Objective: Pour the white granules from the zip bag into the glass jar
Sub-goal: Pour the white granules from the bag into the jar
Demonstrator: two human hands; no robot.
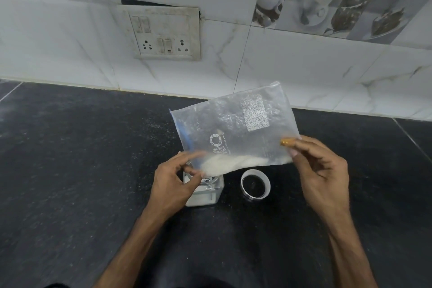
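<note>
Overhead, both hands are holding a crinkled, transparent plastic zip bag (pixel 233 128) tilted above a square clear glass jar (pixel 205 194) that is standing on the speckled black stone bench (pixel 70 159). Fine white granules (pixel 233 162) are gathering along the bag's low edge. The left hand (pixel 173 184) is pinching the bag's corner over the jar's mouth, fingers curled; possibly it is touching the rim. The right hand (pixel 320 170) is pinching the opposite corner between thumb and fingertips. A round white lid (pixel 255 184) is lying just beside the jar.
</note>
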